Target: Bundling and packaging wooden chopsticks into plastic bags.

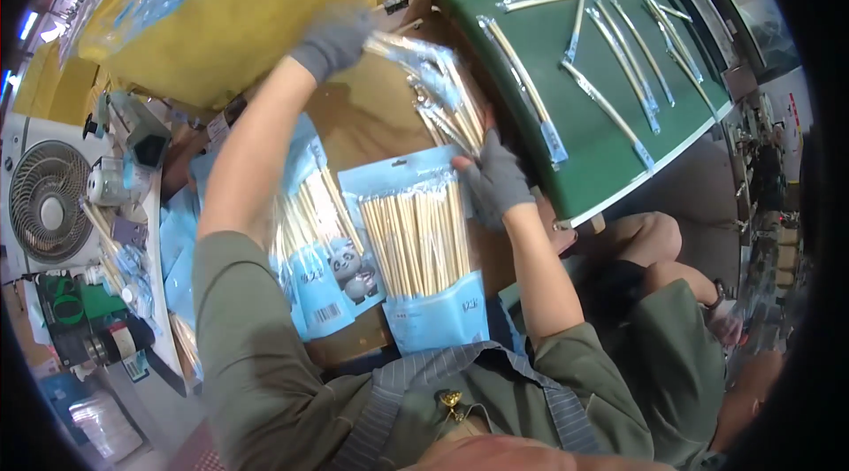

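Both my hands wear grey gloves. My left hand (336,39) grips the far end of a bundle of wrapped chopstick pairs (438,86), raised over a brown cardboard surface (363,122). My right hand (495,179) holds the near end of the same bundle. Just below it lies a light-blue bag filled with chopsticks (420,245), and a second filled blue bag with a panda picture (323,259) lies to its left, partly hidden by my left arm.
A green conveyor belt (592,130) runs at the upper right, carrying several single wrapped chopstick pairs (610,113). A big yellow sack (239,20) sits at the upper left. A white fan (44,206), tape and small tools stand on the left.
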Demonstrator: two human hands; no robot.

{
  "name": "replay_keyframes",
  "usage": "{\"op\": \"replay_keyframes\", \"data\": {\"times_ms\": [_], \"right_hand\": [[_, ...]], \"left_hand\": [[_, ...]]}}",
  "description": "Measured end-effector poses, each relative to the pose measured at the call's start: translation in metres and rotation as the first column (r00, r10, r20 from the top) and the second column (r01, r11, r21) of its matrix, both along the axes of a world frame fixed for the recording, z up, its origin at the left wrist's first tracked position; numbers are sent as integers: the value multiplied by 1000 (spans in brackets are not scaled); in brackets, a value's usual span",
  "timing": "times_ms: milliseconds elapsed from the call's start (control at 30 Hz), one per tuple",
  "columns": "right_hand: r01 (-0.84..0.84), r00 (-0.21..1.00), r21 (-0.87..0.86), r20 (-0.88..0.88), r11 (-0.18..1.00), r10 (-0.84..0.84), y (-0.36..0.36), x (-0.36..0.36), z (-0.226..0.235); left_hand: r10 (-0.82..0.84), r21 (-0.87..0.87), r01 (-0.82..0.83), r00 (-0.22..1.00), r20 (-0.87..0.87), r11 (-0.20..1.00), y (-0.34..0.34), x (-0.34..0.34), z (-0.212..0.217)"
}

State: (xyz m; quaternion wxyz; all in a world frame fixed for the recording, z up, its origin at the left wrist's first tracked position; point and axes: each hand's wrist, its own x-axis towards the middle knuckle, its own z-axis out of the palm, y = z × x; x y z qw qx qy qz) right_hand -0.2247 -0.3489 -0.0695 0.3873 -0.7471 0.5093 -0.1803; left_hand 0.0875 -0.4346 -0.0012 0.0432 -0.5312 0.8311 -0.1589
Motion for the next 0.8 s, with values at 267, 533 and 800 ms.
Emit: {"op": "replay_keyframes", "data": {"times_ms": [267, 533, 800], "right_hand": [[95, 971, -49, -214, 994, -104, -20, 22, 15], [-113, 980, 526, 200, 843, 6, -94, 26, -23], [-167, 986, -63, 11, 984, 168, -86, 26, 171]], "left_hand": [[876, 871, 100, -86, -474, 481, 67, -76, -78], [716, 698, 452, -686, -127, 556, 63, -143, -81], [476, 347, 337, -724, -499, 875, 50, -158, 35]]}}
